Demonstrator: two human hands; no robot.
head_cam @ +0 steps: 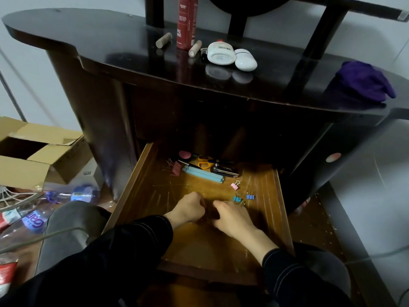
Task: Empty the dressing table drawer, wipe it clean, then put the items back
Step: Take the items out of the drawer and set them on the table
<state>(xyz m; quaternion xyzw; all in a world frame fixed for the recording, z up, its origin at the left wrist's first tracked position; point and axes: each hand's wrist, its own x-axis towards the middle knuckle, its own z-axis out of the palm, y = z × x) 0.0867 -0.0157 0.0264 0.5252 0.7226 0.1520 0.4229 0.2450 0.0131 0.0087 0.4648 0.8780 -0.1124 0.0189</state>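
Observation:
The wooden drawer (141,173) of the dark dressing table (110,52) is pulled out below me. Both hands are down on its floor, close together. My left hand (189,209) is curled; whether it grips something is hidden. My right hand (232,217) lies with fingers bent, next to a blue binder clip (238,199). At the drawer's back lie yellow scissors (204,162), pale blue tubes (203,175), a black case (225,170), a pink compact (184,154) and a pink binder clip (235,185). A purple cloth (365,82) rests on the tabletop's right end.
On the tabletop stand a red bottle (187,23), two beige tubes (163,40) and white containers (221,53). An open cardboard box (39,149) and plastic bottles (33,220) crowd the floor to the left. My knees (66,229) flank the drawer.

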